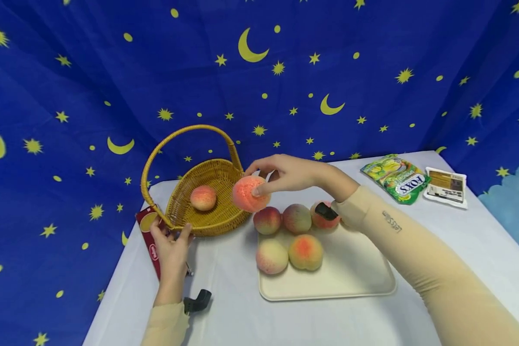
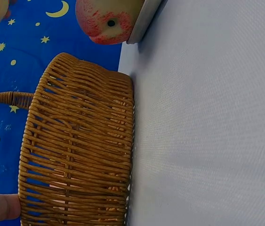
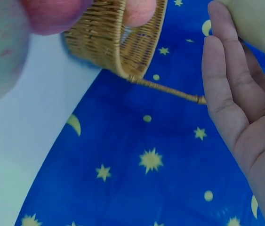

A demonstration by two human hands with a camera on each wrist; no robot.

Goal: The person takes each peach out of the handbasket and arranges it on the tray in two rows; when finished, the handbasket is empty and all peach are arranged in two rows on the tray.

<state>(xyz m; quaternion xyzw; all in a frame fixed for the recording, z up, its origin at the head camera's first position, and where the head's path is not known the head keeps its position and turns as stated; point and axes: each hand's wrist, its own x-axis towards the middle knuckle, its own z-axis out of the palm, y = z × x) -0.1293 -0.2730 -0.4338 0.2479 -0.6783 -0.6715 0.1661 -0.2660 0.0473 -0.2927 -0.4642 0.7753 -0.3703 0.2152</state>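
Green "FOXS" sweet packet (image 1: 395, 178) lying on white-clothed surface (image 1: 225, 274).
Right grip (image 1: 285, 173) pinching one pink-orange peach (image 1: 249, 193) of seven; left grip (image 1: 170, 245) clasping woven wicker basket (image 1: 207, 202).

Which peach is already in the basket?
The pale orange peach lying alone inside the basket; another is held by the right hand, five sit on the tray.

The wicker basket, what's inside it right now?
Inside the basket lies one peach on the woven floor. The right hand holds a second peach at the rim, not inside. The near wall hides part of the floor.
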